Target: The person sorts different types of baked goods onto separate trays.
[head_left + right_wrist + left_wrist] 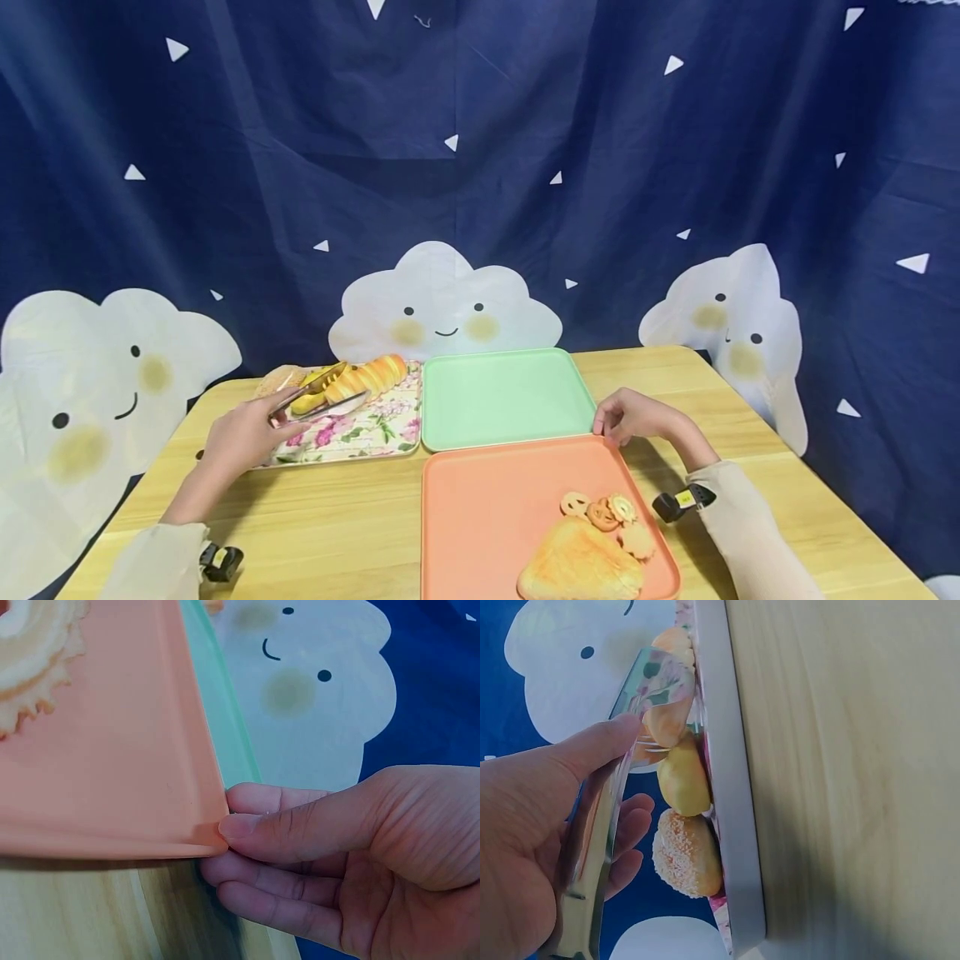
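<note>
Left grip (243,433) clasps metal tongs (318,398) over the floral tray (360,433) at centre left; right grip (630,417) pinches the orange tray (480,508) at its far corner. Wooden desk (337,525), navy cloud curtain (480,167) behind — three trays (one green (502,396)), three breads on the floral one.

bread (581,569): cut by bottom edge | tongs (592,862): handle cut off

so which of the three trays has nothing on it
The green tray, at the back beside the floral tray. The floral one holds breads, and the orange tray in front holds a pastry and cookies.
</note>
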`<state>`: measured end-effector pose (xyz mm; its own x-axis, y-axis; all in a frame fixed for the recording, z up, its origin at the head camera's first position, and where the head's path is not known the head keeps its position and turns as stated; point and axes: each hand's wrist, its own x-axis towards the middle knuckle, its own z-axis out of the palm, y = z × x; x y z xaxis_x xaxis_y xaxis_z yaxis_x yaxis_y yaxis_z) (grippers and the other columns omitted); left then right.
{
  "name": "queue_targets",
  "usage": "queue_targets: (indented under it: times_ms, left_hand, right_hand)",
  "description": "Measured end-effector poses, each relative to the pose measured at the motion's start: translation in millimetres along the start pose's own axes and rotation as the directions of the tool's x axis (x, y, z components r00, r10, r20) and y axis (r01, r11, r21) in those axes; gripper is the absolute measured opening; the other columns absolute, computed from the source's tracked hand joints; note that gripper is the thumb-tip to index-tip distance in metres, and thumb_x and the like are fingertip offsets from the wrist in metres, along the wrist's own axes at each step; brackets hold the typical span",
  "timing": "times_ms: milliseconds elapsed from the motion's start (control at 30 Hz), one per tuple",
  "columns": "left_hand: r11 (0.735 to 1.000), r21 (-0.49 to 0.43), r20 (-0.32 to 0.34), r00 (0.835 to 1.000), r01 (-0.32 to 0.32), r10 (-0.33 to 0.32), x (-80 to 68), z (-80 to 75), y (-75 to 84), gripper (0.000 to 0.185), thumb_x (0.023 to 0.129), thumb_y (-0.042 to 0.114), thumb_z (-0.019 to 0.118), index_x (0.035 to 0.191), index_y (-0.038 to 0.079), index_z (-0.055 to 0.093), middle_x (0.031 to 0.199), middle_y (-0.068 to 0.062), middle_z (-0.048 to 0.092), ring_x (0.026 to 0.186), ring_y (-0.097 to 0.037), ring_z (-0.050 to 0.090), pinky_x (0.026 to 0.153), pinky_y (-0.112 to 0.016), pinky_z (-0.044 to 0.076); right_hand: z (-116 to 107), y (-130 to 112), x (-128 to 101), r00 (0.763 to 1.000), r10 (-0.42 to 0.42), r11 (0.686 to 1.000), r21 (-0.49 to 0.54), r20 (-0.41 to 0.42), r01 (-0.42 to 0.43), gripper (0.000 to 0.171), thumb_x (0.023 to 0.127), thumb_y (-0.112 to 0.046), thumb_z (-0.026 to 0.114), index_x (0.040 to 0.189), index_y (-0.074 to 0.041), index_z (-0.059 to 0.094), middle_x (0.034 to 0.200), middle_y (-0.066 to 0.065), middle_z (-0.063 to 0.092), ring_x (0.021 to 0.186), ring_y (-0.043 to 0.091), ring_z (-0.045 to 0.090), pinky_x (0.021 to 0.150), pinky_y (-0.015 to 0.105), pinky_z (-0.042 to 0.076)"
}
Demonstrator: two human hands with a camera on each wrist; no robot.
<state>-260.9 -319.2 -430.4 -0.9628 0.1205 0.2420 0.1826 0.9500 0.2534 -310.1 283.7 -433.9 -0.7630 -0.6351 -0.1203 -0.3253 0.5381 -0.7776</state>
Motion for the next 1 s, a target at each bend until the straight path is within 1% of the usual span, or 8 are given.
queue_targets:
  times_ms: [133,267,433,567,733,833,900,1000]
  left_hand:
    - [1.0,-0.003,-0.024,1.0,0.006,-0.006,1.2,-1.5,2.4,0.072,0.085,0.039,0.081,0.146,0.01,0.055,0.087,-0.001,0.065,0.062,-0.014,0.049,0.05,-0.032,0.034]
    - [1.0,-0.006,-0.048,0.999,-0.007,0.007,2.1,-3.5,6.1,0.071,0.084,0.037,0.082,0.144,0.008,0.057,0.086,-0.002,0.063,0.062,-0.014,0.047,0.05,-0.032,0.033]
    - [1.0,-0.009,-0.073,0.997,-0.014,0.014,1.5,-5.3,10.0,0.071,0.082,0.035,0.084,0.143,0.009,0.058,0.083,-0.002,0.061,0.061,-0.015,0.045,0.05,-0.033,0.03]
    - [1.0,-0.023,-0.089,0.996,-0.011,0.009,0.4,-5.5,10.5,0.071,0.081,0.036,0.085,0.142,0.01,0.059,0.084,0.0,0.062,0.063,-0.014,0.047,0.051,-0.032,0.031]
    - [0.999,-0.045,-0.113,0.994,0.005,-0.01,0.9,-8.4,12.3,0.074,0.081,0.04,0.085,0.144,0.013,0.058,0.076,0.0,0.057,0.063,-0.015,0.046,0.051,-0.032,0.029]
    - [0.998,-0.055,-0.149,0.989,-0.008,0.0,1.9,-11.8,14.9,0.069,0.082,0.039,0.085,0.142,0.016,0.059,0.075,0.0,0.055,0.06,-0.016,0.045,0.049,-0.032,0.028]
    - [0.998,-0.058,-0.176,0.984,-0.019,0.008,1.7,-14.9,17.6,0.066,0.083,0.037,0.085,0.14,0.015,0.059,0.076,0.0,0.058,0.061,-0.015,0.046,0.048,-0.031,0.029]
    - [0.997,-0.065,-0.196,0.98,-0.036,0.023,1.4,-20.0,24.4,0.065,0.083,0.036,0.085,0.139,0.013,0.06,0.078,0.0,0.059,0.061,-0.015,0.047,0.048,-0.03,0.029]
  right_hand:
    - [0,-1,-2,1.0,0.015,1.0,0.002,-0.012,-0.015,0.015,0.077,0.016,0.065,0.09,0.012,0.069,0.074,0.029,0.065,0.06,0.011,0.055,0.056,0.031,0.051]
    - [0,-2,-2,0.999,0.03,1.0,0.005,-0.025,-0.029,0.017,0.074,0.018,0.064,0.09,0.013,0.07,0.074,0.031,0.066,0.058,0.013,0.054,0.055,0.031,0.05]
    - [-1,-4,1,0.998,0.043,0.999,-0.003,-0.041,-0.043,0.02,0.071,0.019,0.065,0.089,0.013,0.071,0.072,0.029,0.067,0.057,0.012,0.054,0.055,0.031,0.051]
    - [-1,-6,2,0.998,0.057,0.998,-0.015,-0.037,-0.057,0.019,0.07,0.019,0.068,0.088,0.012,0.072,0.071,0.026,0.068,0.057,0.013,0.055,0.055,0.031,0.052]
    - [-2,-9,4,0.998,0.062,0.998,-0.019,-0.034,-0.062,0.018,0.071,0.019,0.068,0.087,0.012,0.071,0.07,0.025,0.068,0.056,0.016,0.055,0.054,0.031,0.051]
    - [-1,-10,3,0.998,0.055,0.998,-0.02,-0.035,-0.056,0.018,0.071,0.019,0.067,0.087,0.012,0.071,0.07,0.026,0.067,0.056,0.016,0.054,0.054,0.032,0.05]
    - [-1,-10,3,0.998,0.049,0.999,-0.021,-0.034,-0.049,0.018,0.071,0.019,0.067,0.087,0.012,0.071,0.07,0.027,0.067,0.056,0.016,0.054,0.054,0.032,0.05]
    - [-1,-9,2,0.999,0.04,0.999,-0.024,-0.034,-0.041,0.018,0.072,0.019,0.066,0.087,0.012,0.071,0.071,0.027,0.067,0.056,0.016,0.054,0.054,0.032,0.05]
